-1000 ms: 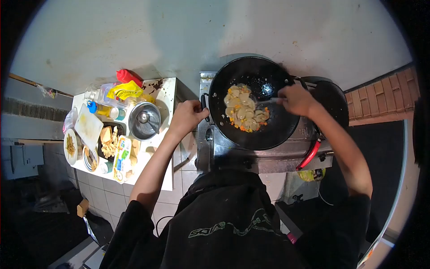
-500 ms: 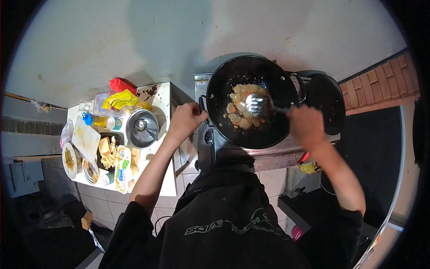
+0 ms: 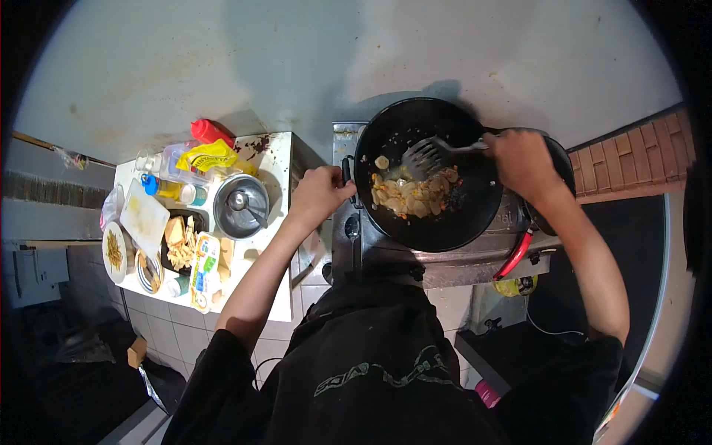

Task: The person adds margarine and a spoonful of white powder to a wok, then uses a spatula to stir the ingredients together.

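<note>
A black wok (image 3: 460, 222) sits on the metal stove, with sliced pale food and orange bits (image 3: 415, 196) in its lower middle. My right hand (image 3: 523, 159) is closed on the handle of a slotted metal spatula (image 3: 424, 158), whose head lies in the wok at the upper edge of the food. At the wok's left side, my left hand (image 3: 323, 194) grips the black wok handle (image 3: 348, 172) with its fingers.
On the white table (image 3: 279, 297) at left stand a metal bowl (image 3: 241, 206), a yellow packet (image 3: 208, 157), a red bottle (image 3: 211, 132), a cutting board (image 3: 143, 215) and an egg carton. Another black pan is behind my right hand; a red handle (image 3: 514, 256) lies below it.
The spatula has moved up from the middle of the food, and my right hand has risen with it. The food now lies lower in the wok. My left hand remains at the wok handle.
</note>
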Tool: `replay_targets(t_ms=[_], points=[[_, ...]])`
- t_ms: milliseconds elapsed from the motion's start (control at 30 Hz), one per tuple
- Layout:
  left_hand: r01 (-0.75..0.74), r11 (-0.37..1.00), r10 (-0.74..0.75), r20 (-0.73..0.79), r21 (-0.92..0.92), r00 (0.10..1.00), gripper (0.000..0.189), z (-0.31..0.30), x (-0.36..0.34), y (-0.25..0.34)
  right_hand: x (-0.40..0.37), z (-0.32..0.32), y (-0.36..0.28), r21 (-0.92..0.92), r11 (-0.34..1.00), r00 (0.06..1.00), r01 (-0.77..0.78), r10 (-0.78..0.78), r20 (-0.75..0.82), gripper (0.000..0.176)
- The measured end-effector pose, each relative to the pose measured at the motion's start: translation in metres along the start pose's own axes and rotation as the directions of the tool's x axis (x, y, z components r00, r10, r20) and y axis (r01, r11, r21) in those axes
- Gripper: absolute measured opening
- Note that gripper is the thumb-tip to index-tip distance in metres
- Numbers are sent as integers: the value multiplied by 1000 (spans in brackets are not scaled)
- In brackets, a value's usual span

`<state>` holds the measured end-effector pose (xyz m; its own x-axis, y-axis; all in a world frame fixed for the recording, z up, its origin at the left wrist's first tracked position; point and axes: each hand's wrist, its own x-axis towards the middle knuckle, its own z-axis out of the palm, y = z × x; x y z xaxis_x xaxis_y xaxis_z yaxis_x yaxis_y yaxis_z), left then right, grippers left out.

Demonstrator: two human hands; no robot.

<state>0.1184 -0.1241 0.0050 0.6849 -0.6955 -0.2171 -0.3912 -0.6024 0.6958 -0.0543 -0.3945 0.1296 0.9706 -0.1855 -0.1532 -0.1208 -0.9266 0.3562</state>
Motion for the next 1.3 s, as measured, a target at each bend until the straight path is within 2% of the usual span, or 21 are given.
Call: replay_targets(t_ms=[67,100,167,200,267,300,367,433,500,567,600,667,800,867,900,967,1000,1067,1133,1233,1300], points=[[2,1000,-2,7,1,1000,36,3,1,0,1,-9,11,-178,983,996,-43,55,65,24],[-50,999,50,-18,-3,999,36,4,1,-4,8,-10,12,-178,983,996,-48,60,64,24],[-101,995,100,-41,-1,994,37,4,2,-4,23,-9,9,-244,967,956,-74,138,259,21],[-97,995,96,-41,-17,994,38,5,2,-4,26,-3,9,-240,968,956,-74,138,260,21],[-91,995,90,-38,-32,995,38,5,1,-4,30,16,6,-49,992,888,-112,123,443,18],[-84,996,83,-38,-23,996,38,5,1,-4,26,30,3,-48,992,886,-113,122,446,18],[-79,997,78,-43,-16,996,38,6,2,-4,11,61,-1,395,899,936,-188,42,351,22],[-76,996,74,-39,-49,996,37,5,1,-7,-19,77,-17,515,850,993,-108,65,102,23],[-56,998,55,-27,-41,998,36,2,1,-3,-47,41,-45,443,876,980,-191,150,127,23],[-43,999,43,-10,-29,999,36,1,2,0,-72,25,-65,366,906,975,-214,222,18,20],[-50,999,50,-13,-21,999,36,0,2,0,-80,14,-71,365,905,974,-217,226,18,20],[-60,998,60,-15,-13,998,36,1,2,1,-91,0,-76,416,849,945,-327,292,147,21],[-110,994,109,-44,-6,993,37,5,2,-4,-74,38,-73,450,848,957,-281,208,204,21],[-134,991,135,-52,24,989,37,5,4,-4,-62,62,-68,435,823,930,-367,321,178,24],[-126,992,127,-48,13,991,37,4,3,-3,-65,59,-66,438,821,931,-366,320,177,24],[-100,995,99,-54,-2,994,37,2,1,-3,-68,46,-59,390,797,882,-461,363,300,27],[-56,998,56,-49,1,997,36,3,2,0,-65,45,-56,393,784,855,-480,319,408,27],[-40,999,40,-35,-3,999,35,2,0,7,-47,63,-51,417,783,864,-461,289,411,27],[-56,998,57,-35,17,998,35,3,0,5,-45,69,-49,449,776,875,-443,263,407,28],[-40,999,42,-40,35,998,35,0,-1,5,-48,61,-40,459,785,906,-416,314,285,30],[-11,1000,12,-38,25,999,35,3,-4,5,-55,55,-38,492,752,867,-439,210,452,29]])
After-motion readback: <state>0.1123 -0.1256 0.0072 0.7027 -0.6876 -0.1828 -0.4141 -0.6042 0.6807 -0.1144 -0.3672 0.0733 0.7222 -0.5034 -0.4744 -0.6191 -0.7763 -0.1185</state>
